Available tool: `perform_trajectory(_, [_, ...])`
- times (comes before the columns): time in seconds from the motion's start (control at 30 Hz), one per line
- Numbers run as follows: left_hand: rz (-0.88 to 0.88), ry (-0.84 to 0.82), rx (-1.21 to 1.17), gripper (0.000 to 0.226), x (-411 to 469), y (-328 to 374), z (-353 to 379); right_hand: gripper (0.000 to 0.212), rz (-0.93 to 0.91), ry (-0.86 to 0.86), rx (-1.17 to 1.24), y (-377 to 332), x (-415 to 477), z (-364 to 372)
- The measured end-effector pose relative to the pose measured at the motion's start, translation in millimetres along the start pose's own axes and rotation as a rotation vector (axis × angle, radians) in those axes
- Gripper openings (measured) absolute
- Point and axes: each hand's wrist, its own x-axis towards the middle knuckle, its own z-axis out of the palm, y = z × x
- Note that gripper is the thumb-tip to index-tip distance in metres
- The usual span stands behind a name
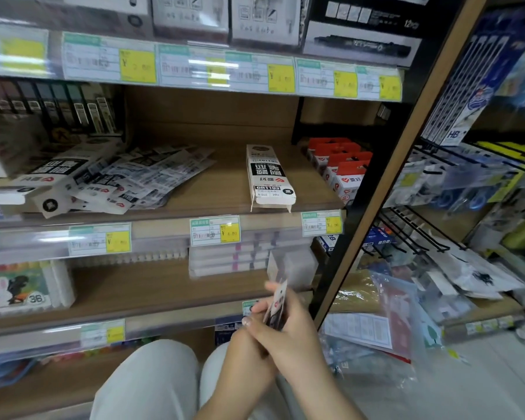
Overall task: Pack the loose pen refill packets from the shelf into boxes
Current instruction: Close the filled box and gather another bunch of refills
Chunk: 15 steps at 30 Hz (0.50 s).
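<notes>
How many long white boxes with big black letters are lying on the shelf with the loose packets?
2. The open box lies alone mid-shelf, flaps toward the front. The second box lies at the left beside the loose packets. More may hide in the blurry far left.

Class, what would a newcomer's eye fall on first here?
A messy pile of loose refill packets sprawls at the left of the middle shelf, with one white box lying alone to its right. Low in front, the left hand and right hand grip a small stack of packets together.
</notes>
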Motion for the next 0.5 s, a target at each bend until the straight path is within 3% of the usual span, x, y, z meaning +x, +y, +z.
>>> perform_trajectory(0.07, [0.105,-0.128,0.002,0.018,8.5,7.6,-13.4,0.023,0.029,0.136,0.033,2.4,6.9,1.5])
perform_trajectory(0.13, [0.214,-0.196,0.048,0.033,18.5,14.9,-38.3,0.026,0.036,0.274,0.12,4.0,13.3,-3.5])
perform_trajectory(0.2, [0.211,-0.036,0.043,0.021,26.5,27.5,-70.8,0.03,0.016,0.362,0.221,5.5,15.7,-9.3])
perform_trajectory(0.27, [0.25,0.337,0.019,0.02,43.5,43.8,-98.8,0.035,0.023,0.39,0.275,9.7,15.4,-7.7])
perform_trajectory(0.3, [0.293,0.434,0.067,0.028,54.5,51.2,-108.0,0.035,0.044,0.383,0.264,13.0,14.1,-4.2])
perform_trajectory(0.33, [0.347,0.469,0.135,0.043,67.6,55.8,-113.9,0.032,0.072,0.364,0.25,17.6,12.7,0.9])
perform_trajectory(0.4, [0.348,0.382,0.275,0.066,94.1,61.6,-119.0,0.026,0.123,0.296,0.248,27.7,9.3,11.4])
perform_trajectory(0.5, [0.383,0.365,0.507,0.047,116.7,73.6,-119.6,0.02,0.164,0.212,0.251,35.6,9.8,18.4])
